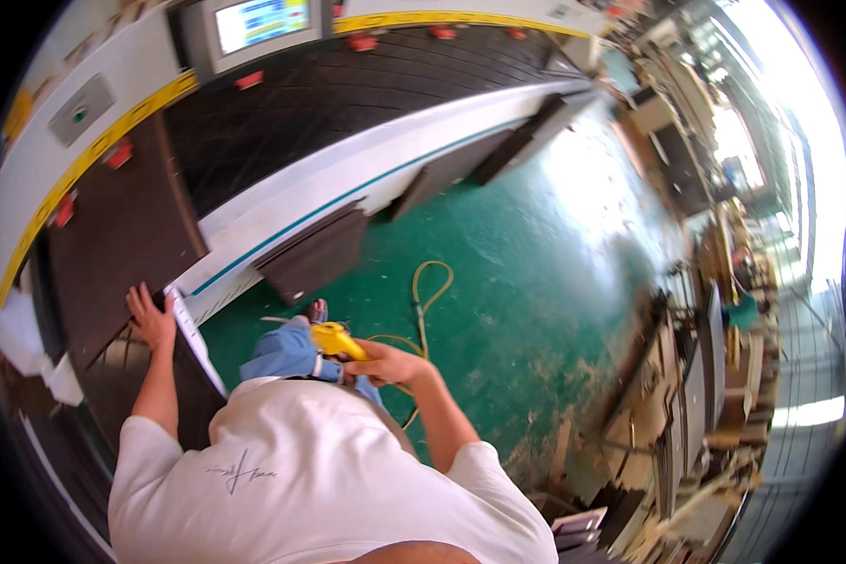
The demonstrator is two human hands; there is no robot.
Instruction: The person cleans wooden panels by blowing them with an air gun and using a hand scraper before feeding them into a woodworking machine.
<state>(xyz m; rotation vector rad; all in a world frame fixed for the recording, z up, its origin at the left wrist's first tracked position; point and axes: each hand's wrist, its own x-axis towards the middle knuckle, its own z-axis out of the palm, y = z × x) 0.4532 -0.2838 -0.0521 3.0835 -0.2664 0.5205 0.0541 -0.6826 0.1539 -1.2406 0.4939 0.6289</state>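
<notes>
My left hand (pixel 150 320) lies with its fingers spread on the near edge of a dark brown board (pixel 113 235), beside the machine's white end rail (pixel 193 338). The board rests flat on the machine bed and reaches under the yellow-striped beam. In front of my waist, my right hand (pixel 385 362) is closed round a yellow air blow gun (pixel 336 340), whose nozzle points left. A thin yellow hose (pixel 421 310) loops from near the gun across the floor. My fingertips on the gun's handle are partly hidden.
The long machine has a black slatted bed (pixel 348 99), a screen (pixel 261 23) and red tabs along its beam. Dark panels (pixel 315 254) lean against its white side. Green floor (pixel 526 310) stretches right toward stacked boards (pixel 667 404) and wood scraps.
</notes>
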